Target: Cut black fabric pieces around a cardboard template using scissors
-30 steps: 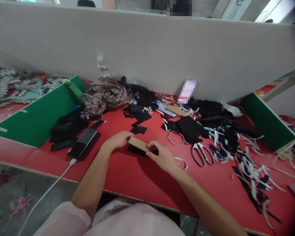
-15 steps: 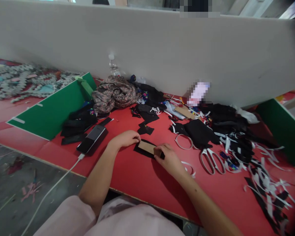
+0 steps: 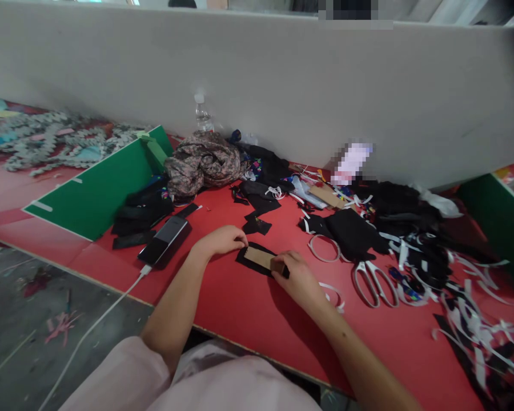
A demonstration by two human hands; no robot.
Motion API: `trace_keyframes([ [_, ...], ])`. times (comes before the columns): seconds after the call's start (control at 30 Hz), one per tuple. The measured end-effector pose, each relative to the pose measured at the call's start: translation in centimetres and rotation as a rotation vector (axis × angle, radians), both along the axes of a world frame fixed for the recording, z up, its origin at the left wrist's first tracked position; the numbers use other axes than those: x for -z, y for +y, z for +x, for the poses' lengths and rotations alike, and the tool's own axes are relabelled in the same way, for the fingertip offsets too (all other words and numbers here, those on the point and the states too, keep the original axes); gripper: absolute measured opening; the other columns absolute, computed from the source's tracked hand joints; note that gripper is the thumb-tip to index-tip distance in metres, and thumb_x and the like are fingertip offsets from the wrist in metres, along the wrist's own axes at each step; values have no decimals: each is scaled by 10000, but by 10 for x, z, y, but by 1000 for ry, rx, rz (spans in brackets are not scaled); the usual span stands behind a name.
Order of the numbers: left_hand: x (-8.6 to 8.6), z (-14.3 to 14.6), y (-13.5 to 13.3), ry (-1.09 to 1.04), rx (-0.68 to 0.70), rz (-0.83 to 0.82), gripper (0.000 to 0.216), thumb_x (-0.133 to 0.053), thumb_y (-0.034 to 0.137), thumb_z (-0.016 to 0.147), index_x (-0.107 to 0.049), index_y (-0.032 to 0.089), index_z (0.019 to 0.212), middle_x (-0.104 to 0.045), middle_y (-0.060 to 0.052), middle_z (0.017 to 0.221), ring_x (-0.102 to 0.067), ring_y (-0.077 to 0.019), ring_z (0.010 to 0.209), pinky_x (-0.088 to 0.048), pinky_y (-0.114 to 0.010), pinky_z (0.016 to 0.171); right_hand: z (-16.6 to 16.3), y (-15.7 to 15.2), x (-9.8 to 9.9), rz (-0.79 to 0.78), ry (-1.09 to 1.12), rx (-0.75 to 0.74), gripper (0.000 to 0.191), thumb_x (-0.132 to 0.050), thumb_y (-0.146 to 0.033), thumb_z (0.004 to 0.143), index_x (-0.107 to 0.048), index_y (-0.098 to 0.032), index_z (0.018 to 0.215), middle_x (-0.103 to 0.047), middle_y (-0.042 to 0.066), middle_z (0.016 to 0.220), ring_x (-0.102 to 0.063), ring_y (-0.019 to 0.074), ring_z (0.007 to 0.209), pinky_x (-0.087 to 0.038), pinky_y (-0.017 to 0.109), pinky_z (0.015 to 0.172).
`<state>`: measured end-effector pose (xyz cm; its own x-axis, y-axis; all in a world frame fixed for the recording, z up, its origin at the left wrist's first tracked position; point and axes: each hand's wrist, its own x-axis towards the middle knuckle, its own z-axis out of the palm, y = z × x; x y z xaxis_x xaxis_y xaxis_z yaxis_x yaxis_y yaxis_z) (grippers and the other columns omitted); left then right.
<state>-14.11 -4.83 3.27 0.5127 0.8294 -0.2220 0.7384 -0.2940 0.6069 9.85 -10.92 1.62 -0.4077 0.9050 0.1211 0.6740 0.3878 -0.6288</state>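
Note:
A small brown cardboard piece [image 3: 260, 257] lies flat on a black fabric piece [image 3: 245, 260] on the red table [image 3: 240, 308]. My left hand [image 3: 220, 240] rests at the card's left end, fingers curled down onto it. At the card's right end sits my right hand [image 3: 297, 279], its fingers bent and pressing on the card and fabric. Both forearms reach in from the lower edge.
White-handled scissors [image 3: 372, 282] lie right of my right hand among black scraps and white strips [image 3: 466, 319]. A phone on a white cable [image 3: 163, 244] sits to the left, near a green board [image 3: 98, 191]. A patterned cloth [image 3: 203, 162] and bottle [image 3: 203, 114] stand by the white wall.
The card, held slightly raised a second ago, now lies flat on the black fabric. Both hands stay at its ends; the view has shifted a little.

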Motion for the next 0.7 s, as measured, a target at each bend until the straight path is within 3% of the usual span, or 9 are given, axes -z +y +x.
trace_keyframes([
  [0.53,-11,8,-10,-15,-88,91,172,-463,249,792,-606,175,854,-649,-30,857,-579,-148,795,-404,-226,678,-1,0,0,-10,-12,-27,194,-591,-86,687,-598,-191,850,-563,49,870,-506,195,863,-421,313,760],
  [0.6,-14,17,-14,-33,-60,137,148,-480,240,786,-594,177,856,-628,-27,864,-563,-144,806,-400,-228,692,0,1,2,-6,-14,-23,203,-607,-96,680,-598,-190,859,-561,53,884,-505,198,870,-418,318,768],
  [0.7,-14,35,-19,-28,94,250,111,-538,218,758,-603,172,835,-597,-30,885,-525,-153,847,-384,-245,744,2,2,4,7,-20,-20,212,-612,-101,679,-595,-181,875,-558,57,887,-501,196,862,-416,313,763],
])
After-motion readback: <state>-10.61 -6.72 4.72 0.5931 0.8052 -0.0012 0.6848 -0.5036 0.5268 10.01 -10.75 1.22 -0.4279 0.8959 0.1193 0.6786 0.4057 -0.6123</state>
